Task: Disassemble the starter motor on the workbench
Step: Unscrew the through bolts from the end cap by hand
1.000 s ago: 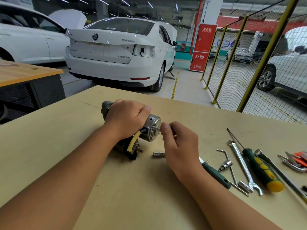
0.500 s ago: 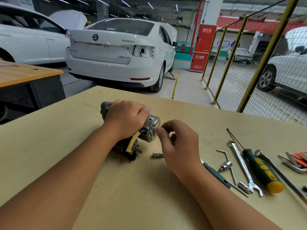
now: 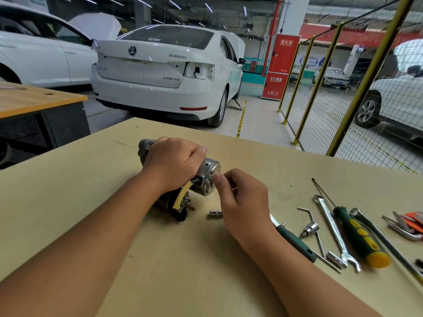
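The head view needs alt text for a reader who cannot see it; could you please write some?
The left hand grips a starter motor on a workbench while the right hand pinches something at its metal end cap. A small socket lies beside it; screwdrivers and a wrench lie to the right.

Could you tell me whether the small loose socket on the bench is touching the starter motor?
Apart. The head view shows bare workbench between the socket and the starter motor.

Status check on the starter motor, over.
Left hand grips starter motor on workbench. Right hand pinches at its end cap, fastener hidden. Small socket lies loose beside it.
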